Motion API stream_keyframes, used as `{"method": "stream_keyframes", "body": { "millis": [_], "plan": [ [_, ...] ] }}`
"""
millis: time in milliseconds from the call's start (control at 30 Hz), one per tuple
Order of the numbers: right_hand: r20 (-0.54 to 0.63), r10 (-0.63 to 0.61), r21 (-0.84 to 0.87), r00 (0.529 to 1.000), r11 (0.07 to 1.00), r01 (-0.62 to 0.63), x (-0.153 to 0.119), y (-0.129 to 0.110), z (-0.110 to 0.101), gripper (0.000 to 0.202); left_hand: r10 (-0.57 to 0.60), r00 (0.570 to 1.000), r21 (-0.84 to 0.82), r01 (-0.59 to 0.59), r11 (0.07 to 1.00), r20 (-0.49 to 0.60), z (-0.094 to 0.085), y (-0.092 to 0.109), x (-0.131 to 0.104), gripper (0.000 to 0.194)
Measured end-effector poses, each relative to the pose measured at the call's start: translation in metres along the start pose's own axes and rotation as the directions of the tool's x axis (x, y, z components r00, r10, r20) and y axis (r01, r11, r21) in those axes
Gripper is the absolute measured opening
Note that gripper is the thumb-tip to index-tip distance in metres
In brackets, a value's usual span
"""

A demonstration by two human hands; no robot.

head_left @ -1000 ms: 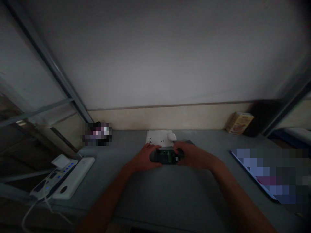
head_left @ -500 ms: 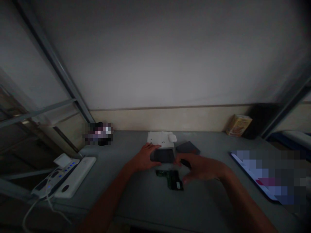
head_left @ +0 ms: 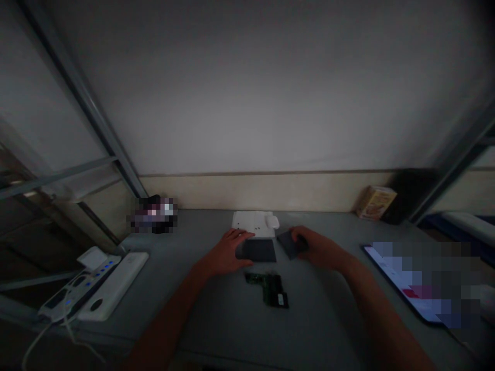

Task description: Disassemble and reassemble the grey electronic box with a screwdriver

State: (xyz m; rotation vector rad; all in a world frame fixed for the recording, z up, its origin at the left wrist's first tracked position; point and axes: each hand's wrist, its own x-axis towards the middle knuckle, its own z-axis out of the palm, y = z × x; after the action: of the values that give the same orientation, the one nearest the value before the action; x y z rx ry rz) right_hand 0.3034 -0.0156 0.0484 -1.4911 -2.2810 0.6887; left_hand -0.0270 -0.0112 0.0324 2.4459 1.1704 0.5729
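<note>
My left hand point(head_left: 228, 251) spans the left end of a dark grey rectangular panel point(head_left: 263, 251) lying on the table, its thumb at the near edge and its fingers at the far edge. To the right, my right hand point(head_left: 313, 246) has its fingers closed on a second dark grey panel point(head_left: 288, 244), which sits at an angle and is partly covered by the hand. Nearer to me lies a green circuit board point(head_left: 266, 281) with a black part and a small white label. White paper point(head_left: 247, 220) with small dark bits on it lies just beyond the first panel.
A small white case point(head_left: 273, 222) rests at the paper's right side. On the left are a power strip point(head_left: 77, 288) with blue lights and a long white box point(head_left: 119, 288). A lit tablet-like screen point(head_left: 402, 288) lies right. A yellow carton point(head_left: 376, 203) stands by the wall.
My right hand has moved from above the board and the first panel's right end to the second panel and taken hold of it. The left hand stays at its panel.
</note>
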Motion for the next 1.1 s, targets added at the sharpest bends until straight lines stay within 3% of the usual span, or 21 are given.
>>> {"method": "stream_keyframes", "body": {
  "millis": [200, 367, 500, 633, 733, 900, 1100],
  "plan": [
    [0.007, 0.024, -0.061, 1.0, 0.998, -0.023, -0.002, -0.006, 0.001, 0.035, 0.137, 0.991, 0.029, -0.136, 0.99, -0.009, 0.004, 0.03, 0.0, 0.054],
    [0.004, 0.02, -0.044, 1.0, 0.999, -0.02, -0.001, -0.008, 0.003, 0.037, 0.202, 0.977, 0.012, -0.203, 0.979, 0.061, 0.017, 0.043, -0.001, 0.043],
    [-0.009, -0.006, 0.007, 1.0, 1.0, 0.006, 0.001, -0.01, 0.0, 0.034, 0.186, 0.982, 0.025, -0.186, 0.982, 0.03, 0.013, 0.037, -0.001, 0.035],
    [-0.049, 0.011, 0.017, 0.999, 1.0, -0.011, 0.0, -0.009, -0.004, 0.032, 0.089, 0.994, 0.101, -0.082, 0.991, -0.066, 0.001, 0.021, -0.001, 0.031],
    [-0.02, 0.041, 0.018, 0.999, 0.999, -0.041, -0.001, -0.007, -0.005, 0.035, 0.025, 1.0, 0.11, -0.024, 0.994, -0.007, -0.007, 0.007, -0.002, 0.05],
    [0.037, 0.04, 0.039, 0.999, 0.998, -0.041, -0.001, -0.008, 0.002, 0.04, 0.02, 0.999, 0.055, -0.021, 0.998, 0.029, -0.012, -0.003, -0.004, 0.045],
    [0.017, 0.016, 0.047, 1.0, 0.999, -0.017, 0.003, -0.01, 0.006, 0.04, 0.018, 0.999, 0.009, -0.018, 1.0, 0.038, -0.008, -0.005, -0.002, 0.056]
  ]
}}
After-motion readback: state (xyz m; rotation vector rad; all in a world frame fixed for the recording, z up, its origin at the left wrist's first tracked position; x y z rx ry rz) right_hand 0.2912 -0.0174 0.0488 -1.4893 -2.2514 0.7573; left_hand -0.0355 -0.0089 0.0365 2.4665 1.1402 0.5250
